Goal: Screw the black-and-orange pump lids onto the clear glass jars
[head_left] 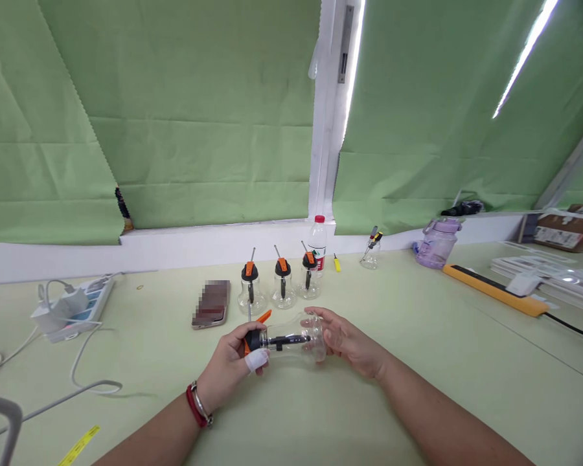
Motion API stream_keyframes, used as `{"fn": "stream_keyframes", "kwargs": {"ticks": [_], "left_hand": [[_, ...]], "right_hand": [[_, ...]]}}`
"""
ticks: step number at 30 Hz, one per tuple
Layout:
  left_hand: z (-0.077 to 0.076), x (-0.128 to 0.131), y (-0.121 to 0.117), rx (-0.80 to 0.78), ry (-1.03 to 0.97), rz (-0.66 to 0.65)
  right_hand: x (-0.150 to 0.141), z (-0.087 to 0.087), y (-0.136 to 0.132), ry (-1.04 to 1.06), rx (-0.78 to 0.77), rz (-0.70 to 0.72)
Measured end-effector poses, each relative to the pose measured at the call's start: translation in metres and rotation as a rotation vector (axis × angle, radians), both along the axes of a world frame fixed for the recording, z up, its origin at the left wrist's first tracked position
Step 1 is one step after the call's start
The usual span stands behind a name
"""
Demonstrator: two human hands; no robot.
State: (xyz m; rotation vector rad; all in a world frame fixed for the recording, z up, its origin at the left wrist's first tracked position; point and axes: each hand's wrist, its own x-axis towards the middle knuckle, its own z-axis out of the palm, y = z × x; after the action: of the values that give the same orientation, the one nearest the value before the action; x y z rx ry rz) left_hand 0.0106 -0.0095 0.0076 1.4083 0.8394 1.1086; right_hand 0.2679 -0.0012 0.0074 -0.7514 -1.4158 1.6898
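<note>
I hold a small clear bottle on its side just above the table. My left hand, with a white bandage on the thumb, is closed round its black cap and orange trigger. My right hand cups the bottle's base with curled fingers. Behind the hands, three similar clear bottles with black and orange tops stand upright in a row.
A phone lies left of the row. A power strip with cables sits at far left. A water bottle, small glass jar, purple jug and yellow-black strip are at the back right.
</note>
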Motion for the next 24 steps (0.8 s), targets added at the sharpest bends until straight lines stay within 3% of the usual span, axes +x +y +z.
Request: {"fn": "stream_keyframes", "kwargs": {"ticks": [11, 17, 24], "left_hand": [[0.002, -0.001, -0.004, 0.031, 0.056, -0.036], [0.005, 0.002, -0.006, 0.012, 0.063, -0.033], [0.000, 0.001, 0.000, 0.004, 0.005, 0.006]], "right_hand": [[0.003, -0.006, 0.003, -0.009, -0.030, 0.090], [0.002, -0.016, 0.008, -0.105, -0.038, 0.038], [0.002, -0.003, 0.000, -0.058, 0.033, 0.033]]}}
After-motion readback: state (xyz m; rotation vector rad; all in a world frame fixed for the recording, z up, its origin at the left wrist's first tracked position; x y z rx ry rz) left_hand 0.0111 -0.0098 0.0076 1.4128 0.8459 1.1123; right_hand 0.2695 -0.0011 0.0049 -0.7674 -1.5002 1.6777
